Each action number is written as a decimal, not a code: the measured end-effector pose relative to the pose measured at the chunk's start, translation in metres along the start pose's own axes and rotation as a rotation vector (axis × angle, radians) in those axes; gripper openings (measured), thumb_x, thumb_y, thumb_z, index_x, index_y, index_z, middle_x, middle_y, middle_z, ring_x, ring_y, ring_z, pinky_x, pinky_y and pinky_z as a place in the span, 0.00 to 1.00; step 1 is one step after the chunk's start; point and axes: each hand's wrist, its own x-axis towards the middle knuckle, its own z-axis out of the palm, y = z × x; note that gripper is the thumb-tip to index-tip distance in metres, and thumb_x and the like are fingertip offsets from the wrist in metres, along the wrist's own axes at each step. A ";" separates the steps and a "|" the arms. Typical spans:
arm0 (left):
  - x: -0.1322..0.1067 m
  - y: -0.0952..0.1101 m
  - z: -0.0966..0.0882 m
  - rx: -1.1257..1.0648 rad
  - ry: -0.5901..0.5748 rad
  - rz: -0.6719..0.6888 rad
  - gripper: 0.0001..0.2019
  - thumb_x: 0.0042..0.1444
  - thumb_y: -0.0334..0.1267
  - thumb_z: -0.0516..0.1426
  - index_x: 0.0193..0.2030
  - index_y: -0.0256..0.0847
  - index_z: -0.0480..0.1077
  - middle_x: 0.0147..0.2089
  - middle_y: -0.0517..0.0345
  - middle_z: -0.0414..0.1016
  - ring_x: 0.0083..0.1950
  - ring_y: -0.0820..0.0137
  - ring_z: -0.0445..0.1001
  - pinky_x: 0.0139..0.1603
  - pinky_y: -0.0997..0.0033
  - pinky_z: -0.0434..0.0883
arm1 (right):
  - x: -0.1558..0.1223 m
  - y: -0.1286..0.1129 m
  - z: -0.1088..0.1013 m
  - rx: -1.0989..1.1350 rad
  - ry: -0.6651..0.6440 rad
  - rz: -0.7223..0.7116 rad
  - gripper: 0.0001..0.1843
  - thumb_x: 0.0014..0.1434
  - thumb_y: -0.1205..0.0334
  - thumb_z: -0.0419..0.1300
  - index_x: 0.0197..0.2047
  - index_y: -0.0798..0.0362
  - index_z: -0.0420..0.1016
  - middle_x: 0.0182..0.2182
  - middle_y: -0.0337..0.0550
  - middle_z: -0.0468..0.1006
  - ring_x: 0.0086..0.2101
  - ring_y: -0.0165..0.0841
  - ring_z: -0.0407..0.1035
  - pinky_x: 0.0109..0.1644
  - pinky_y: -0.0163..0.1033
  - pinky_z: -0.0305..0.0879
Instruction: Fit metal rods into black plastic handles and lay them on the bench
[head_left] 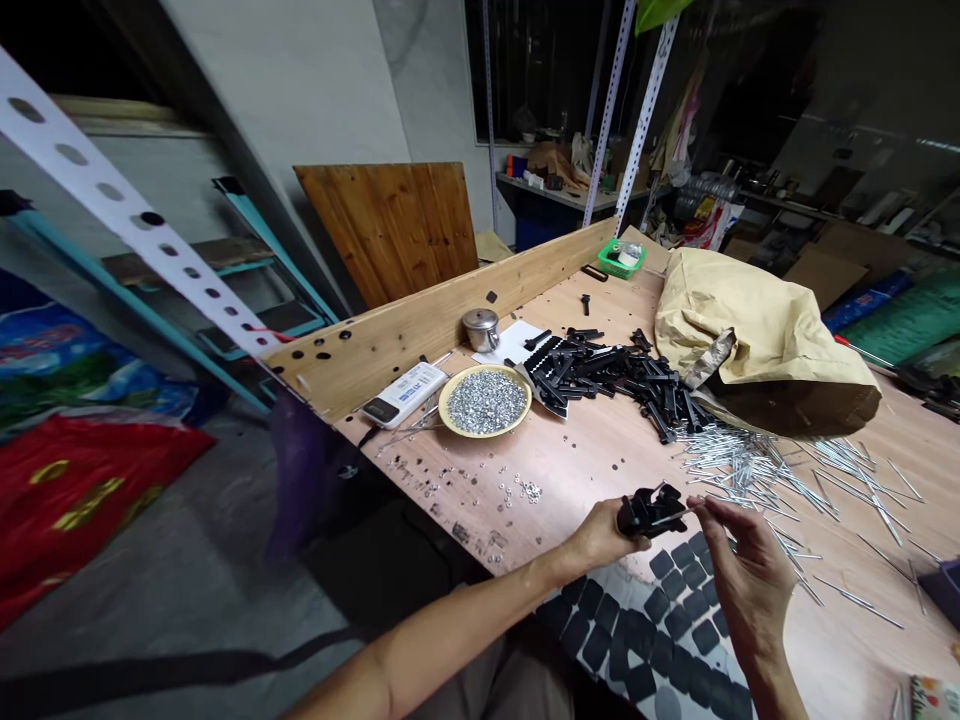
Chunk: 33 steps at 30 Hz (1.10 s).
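Note:
My left hand (pixel 604 538) is closed round a bunch of black plastic parts (pixel 639 513) above the front of the table. My right hand (pixel 752 560) pinches a thin metal rod (pixel 673 517) between thumb and fingers. The rod points left and its far end meets the black parts; whether it is inside one, I cannot tell. Below both hands lie rows of black squarish pads (pixel 661 655) at the table edge. To the right of the black parts spreads a loose heap of similar metal rods (pixel 739 468). A pile of black plastic parts (pixel 600 368) lies farther back.
A yellow bowl (pixel 484 434) holds small silvery nuts (pixel 487 398), with more nuts (pixel 529 491) scattered in front. Beside it are a white device (pixel 405 393) and a metal pot (pixel 481 328). A large paper sack (pixel 739 300) stands at right. A wooden board (pixel 450 303) borders the table.

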 end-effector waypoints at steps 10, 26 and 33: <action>0.004 -0.007 0.003 -0.012 0.017 -0.105 0.21 0.38 0.24 0.60 0.43 0.37 0.76 0.39 0.58 0.79 0.42 0.63 0.74 0.42 0.70 0.67 | 0.002 0.000 0.006 -0.034 -0.010 -0.081 0.08 0.52 0.56 0.63 0.32 0.51 0.74 0.30 0.41 0.80 0.33 0.35 0.75 0.39 0.41 0.71; 0.007 -0.014 0.007 0.045 0.032 0.034 0.18 0.40 0.23 0.59 0.42 0.35 0.75 0.39 0.58 0.79 0.41 0.64 0.75 0.40 0.72 0.69 | -0.012 0.008 0.011 -0.084 0.055 -0.090 0.08 0.54 0.56 0.62 0.33 0.51 0.72 0.29 0.40 0.78 0.31 0.33 0.74 0.37 0.38 0.70; -0.006 0.001 -0.003 -0.217 -0.049 0.141 0.21 0.44 0.30 0.61 0.48 0.37 0.73 0.49 0.53 0.76 0.53 0.61 0.72 0.56 0.63 0.65 | 0.011 0.046 -0.030 -0.416 0.074 -0.179 0.16 0.58 0.49 0.55 0.41 0.53 0.74 0.39 0.47 0.77 0.39 0.38 0.71 0.41 0.43 0.66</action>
